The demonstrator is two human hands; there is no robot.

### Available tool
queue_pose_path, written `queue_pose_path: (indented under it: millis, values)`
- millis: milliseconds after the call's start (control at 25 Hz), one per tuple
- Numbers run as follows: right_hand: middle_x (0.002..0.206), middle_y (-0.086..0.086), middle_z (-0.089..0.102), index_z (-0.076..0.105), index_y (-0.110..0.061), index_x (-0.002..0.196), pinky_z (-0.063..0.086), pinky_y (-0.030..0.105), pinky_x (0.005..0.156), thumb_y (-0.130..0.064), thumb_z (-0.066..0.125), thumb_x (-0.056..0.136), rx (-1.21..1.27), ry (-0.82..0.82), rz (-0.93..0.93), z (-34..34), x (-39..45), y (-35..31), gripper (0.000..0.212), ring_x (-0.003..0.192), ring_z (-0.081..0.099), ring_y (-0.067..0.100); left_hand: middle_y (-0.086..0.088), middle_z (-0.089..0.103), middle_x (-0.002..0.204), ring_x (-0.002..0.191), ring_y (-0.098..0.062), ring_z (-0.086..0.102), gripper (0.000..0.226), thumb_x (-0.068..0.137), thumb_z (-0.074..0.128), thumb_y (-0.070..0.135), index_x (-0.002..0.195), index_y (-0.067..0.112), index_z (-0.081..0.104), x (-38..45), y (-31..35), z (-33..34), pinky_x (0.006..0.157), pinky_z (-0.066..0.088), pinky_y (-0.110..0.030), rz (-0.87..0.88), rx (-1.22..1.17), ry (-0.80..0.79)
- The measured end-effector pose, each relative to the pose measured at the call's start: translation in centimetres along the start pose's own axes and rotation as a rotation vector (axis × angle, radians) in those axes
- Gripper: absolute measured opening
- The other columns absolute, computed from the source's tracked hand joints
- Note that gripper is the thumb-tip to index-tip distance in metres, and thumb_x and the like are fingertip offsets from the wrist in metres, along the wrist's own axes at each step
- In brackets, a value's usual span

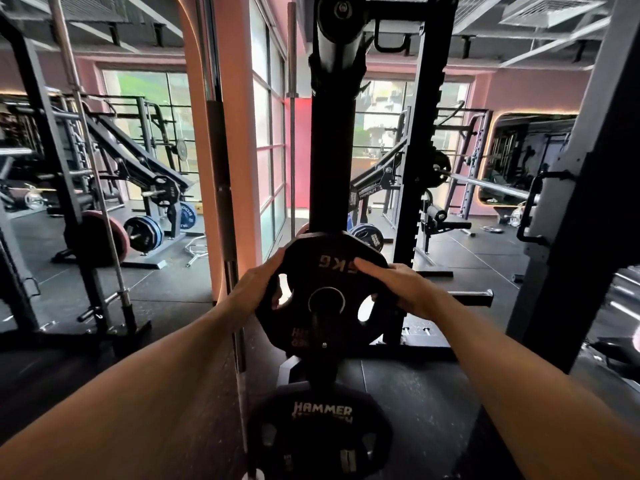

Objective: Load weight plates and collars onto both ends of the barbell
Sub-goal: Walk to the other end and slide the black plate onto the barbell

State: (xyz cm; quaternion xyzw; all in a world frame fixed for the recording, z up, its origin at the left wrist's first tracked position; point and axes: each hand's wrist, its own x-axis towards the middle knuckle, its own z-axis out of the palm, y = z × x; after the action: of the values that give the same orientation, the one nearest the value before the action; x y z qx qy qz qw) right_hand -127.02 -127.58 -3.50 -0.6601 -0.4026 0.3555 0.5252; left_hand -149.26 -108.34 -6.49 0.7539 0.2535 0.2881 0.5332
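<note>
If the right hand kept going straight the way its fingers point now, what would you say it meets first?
The right hand grips the right edge of the black weight plate, fingers pointing left and slightly up across its face. Going straight on, it would probably slide over that face toward the left hand on the opposite edge.

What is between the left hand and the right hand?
In the head view, only the black 5 kg plate lies between the left hand and right hand; both grip it.
</note>
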Motion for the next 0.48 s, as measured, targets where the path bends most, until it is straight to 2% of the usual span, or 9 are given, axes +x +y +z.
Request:
queue_pose_path:
  millis: [80,160,240,280,360,480]
  values:
    - [0.088,0.003,0.077,0.083,-0.021,0.088,0.057,0.028,0.066,-0.065,0.087,0.063,0.068,0.007,-0.023,0.2,-0.3,1.6,0.052,0.066,0.067,0.012,0.000,0.052,0.046,0.043,-0.013,0.050,0.077,0.071,0.040,0.096,0.051,0.028,0.070,-0.4,0.2,0.8,0.050,0.045,-0.023,-0.006,0.001,0.078]
    - [0.084,0.005,0.075,0.081,-0.018,0.093,0.057,0.033,0.072,-0.063,0.085,0.068,0.149,-0.011,-0.056,0.5,-0.6,2.9,0.051,0.064,0.065,0.016,-0.001,0.050,0.042,0.040,-0.013,0.050,0.083,0.064,0.042,0.099,0.040,0.021,0.061,-1.1,0.5,1.3,0.054,0.044,-0.027,-0.042,0.010,0.152]
    - [0.071,0.004,0.071,0.082,-0.018,0.088,0.057,0.032,0.067,-0.061,0.085,0.070,0.212,-0.026,-0.090,0.7,-1.0,3.7,0.047,0.058,0.064,0.018,-0.004,0.047,0.040,0.038,-0.016,0.048,0.084,0.053,0.048,0.101,0.036,0.018,0.051,-1.9,0.4,1.7,0.056,0.042,-0.028,-0.072,-0.056,0.232]
    - [0.066,0.006,0.068,0.081,-0.017,0.085,0.057,0.033,0.065,-0.062,0.085,0.069,0.225,-0.026,-0.104,0.8,-1.2,3.9,0.048,0.057,0.064,0.020,-0.003,0.046,0.040,0.037,-0.016,0.046,0.083,0.050,0.051,0.100,0.036,0.019,0.049,-2.4,0.4,1.9,0.052,0.041,-0.027,-0.073,-0.101,0.242]
    - [0.061,0.011,0.063,0.078,-0.014,0.078,0.054,0.034,0.062,-0.064,0.085,0.066,0.242,-0.006,-0.137,1.1,-1.5,4.2,0.053,0.055,0.061,0.023,0.000,0.044,0.044,0.038,-0.014,0.041,0.077,0.048,0.058,0.098,0.041,0.021,0.052,-3.5,0.2,2.2,0.044,0.037,-0.023,-0.084,-0.188,0.252]
    - [0.056,0.012,0.057,0.073,-0.007,0.076,0.051,0.036,0.060,-0.069,0.085,0.060,0.231,0.077,-0.197,1.9,-2.2,4.6,0.065,0.051,0.055,0.023,0.004,0.046,0.049,0.040,-0.013,0.040,0.070,0.051,0.063,0.095,0.049,0.025,0.062,-4.8,0.2,2.5,0.043,0.037,-0.022,-0.082,-0.233,0.324]
